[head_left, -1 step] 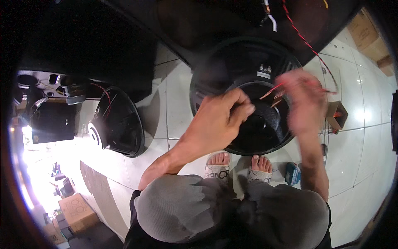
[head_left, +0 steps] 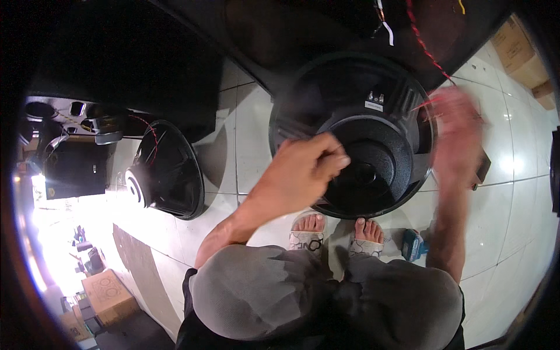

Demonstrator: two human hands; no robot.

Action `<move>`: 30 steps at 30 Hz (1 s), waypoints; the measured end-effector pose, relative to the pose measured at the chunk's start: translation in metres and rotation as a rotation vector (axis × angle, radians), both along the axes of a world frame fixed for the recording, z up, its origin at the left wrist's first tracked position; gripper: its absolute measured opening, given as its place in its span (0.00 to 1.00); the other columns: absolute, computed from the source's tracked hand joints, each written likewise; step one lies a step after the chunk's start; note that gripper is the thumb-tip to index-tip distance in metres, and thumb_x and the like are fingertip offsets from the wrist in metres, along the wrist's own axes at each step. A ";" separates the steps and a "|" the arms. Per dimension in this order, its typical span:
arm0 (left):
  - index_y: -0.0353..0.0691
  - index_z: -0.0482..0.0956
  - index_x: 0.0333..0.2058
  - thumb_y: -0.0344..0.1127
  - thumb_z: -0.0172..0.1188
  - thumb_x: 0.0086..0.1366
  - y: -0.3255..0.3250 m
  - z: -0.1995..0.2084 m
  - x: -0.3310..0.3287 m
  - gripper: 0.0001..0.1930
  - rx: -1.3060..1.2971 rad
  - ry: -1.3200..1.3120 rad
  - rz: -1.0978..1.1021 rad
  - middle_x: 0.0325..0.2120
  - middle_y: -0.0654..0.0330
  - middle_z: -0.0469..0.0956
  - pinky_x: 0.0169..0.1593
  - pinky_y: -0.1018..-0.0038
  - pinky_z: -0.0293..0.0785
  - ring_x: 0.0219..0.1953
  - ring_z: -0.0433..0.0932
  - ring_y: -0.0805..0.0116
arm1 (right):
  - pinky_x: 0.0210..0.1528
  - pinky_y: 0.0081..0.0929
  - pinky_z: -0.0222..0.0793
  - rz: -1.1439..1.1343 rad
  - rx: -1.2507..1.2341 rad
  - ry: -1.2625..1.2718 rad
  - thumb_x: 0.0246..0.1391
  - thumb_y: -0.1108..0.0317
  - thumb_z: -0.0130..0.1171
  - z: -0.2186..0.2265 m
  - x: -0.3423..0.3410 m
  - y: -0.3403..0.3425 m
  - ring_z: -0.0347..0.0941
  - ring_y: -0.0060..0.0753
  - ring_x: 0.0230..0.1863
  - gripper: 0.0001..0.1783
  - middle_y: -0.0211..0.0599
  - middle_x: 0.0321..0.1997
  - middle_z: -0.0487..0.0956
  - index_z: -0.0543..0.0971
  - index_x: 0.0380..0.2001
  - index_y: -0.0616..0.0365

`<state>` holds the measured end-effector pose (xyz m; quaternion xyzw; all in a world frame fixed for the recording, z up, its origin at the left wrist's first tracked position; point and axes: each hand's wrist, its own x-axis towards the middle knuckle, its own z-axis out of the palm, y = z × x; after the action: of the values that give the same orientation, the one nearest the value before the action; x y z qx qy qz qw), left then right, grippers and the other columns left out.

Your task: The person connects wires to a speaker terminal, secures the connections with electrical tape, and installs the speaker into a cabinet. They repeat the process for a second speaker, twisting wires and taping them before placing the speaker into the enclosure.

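Observation:
Below my hands a large black loudspeaker driver (head_left: pixel 385 192) lies on the floor, its round magnet side up, with two metal terminals (head_left: pixel 376 97) near its far rim. My left hand (head_left: pixel 300 175) is over its left part, thumb and fingers closed; whatever is between them, if anything, is hidden. Past the right rim my right hand (head_left: pixel 458 125), smeared by motion, is closed on a twisted red and black cable (head_left: pixel 424 44). That cable comes down from a dark cabinet (head_left: pixel 315 26), and red wire ends stick out on both sides of the hand.
A second speaker driver (head_left: pixel 175 175) stands tilted on the tiles at left. A teal and black tool (head_left: pixel 413 245) lies beside my right foot. A small open cardboard box (head_left: pixel 483 168) is partly behind my right arm. Cartons (head_left: pixel 109 296) stand at lower left and more boxes (head_left: pixel 519 49) at far right.
My right hand has moved right and slightly away with the cable, from over the driver to past its rim. My left hand has shifted slightly left and nearer.

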<state>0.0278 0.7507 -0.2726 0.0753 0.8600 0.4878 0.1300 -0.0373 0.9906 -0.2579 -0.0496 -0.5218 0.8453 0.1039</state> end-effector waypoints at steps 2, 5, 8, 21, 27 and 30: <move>0.33 0.80 0.38 0.31 0.61 0.68 -0.039 -0.008 -0.001 0.07 -0.140 0.003 0.165 0.24 0.60 0.80 0.32 0.76 0.75 0.26 0.78 0.75 | 0.47 0.24 0.73 -0.069 0.304 0.096 0.68 0.65 0.51 0.017 -0.010 0.023 0.77 0.25 0.42 0.12 0.35 0.37 0.81 0.80 0.40 0.62; 0.34 0.83 0.41 0.30 0.64 0.63 -0.092 -0.015 -0.028 0.09 -0.732 0.447 0.476 0.31 0.52 0.84 0.42 0.68 0.77 0.35 0.84 0.59 | 0.43 0.25 0.75 0.047 0.218 -0.068 0.65 0.64 0.57 0.003 0.002 0.019 0.79 0.25 0.38 0.11 0.37 0.36 0.82 0.80 0.40 0.62; 0.34 0.84 0.41 0.31 0.65 0.63 -0.093 -0.013 -0.038 0.10 -0.618 0.634 0.498 0.34 0.55 0.84 0.44 0.72 0.76 0.39 0.83 0.67 | 0.39 0.28 0.81 0.224 -0.025 0.040 0.58 0.75 0.65 -0.034 0.015 0.003 0.83 0.33 0.35 0.11 0.49 0.36 0.84 0.78 0.42 0.67; 0.37 0.81 0.35 0.24 0.66 0.57 0.017 0.017 -0.030 0.07 -0.167 0.630 -0.200 0.28 0.58 0.79 0.36 0.75 0.77 0.30 0.79 0.68 | 0.35 0.23 0.79 0.456 -0.076 0.022 0.55 0.81 0.66 -0.039 0.035 -0.015 0.81 0.25 0.32 0.08 0.44 0.35 0.84 0.75 0.31 0.62; 0.35 0.83 0.36 0.27 0.67 0.50 0.015 0.014 -0.030 0.12 -0.616 1.217 -0.419 0.32 0.57 0.80 0.31 0.71 0.80 0.34 0.80 0.64 | 0.25 0.20 0.73 0.517 -0.160 -0.156 0.53 0.80 0.67 -0.037 0.038 -0.013 0.77 0.22 0.25 0.11 0.40 0.29 0.82 0.73 0.30 0.59; 0.35 0.84 0.37 0.28 0.67 0.51 0.017 0.010 -0.040 0.12 -0.550 1.430 -0.389 0.32 0.56 0.82 0.34 0.72 0.81 0.32 0.81 0.63 | 0.23 0.19 0.71 0.596 -0.353 -0.256 0.52 0.80 0.67 -0.031 0.036 -0.011 0.75 0.21 0.22 0.12 0.39 0.28 0.82 0.72 0.29 0.58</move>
<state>-0.0118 0.7682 -0.2624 0.4848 0.7960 0.0593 -0.3576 -0.0010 0.9797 -0.2887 -0.0180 -0.3683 0.9023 -0.2232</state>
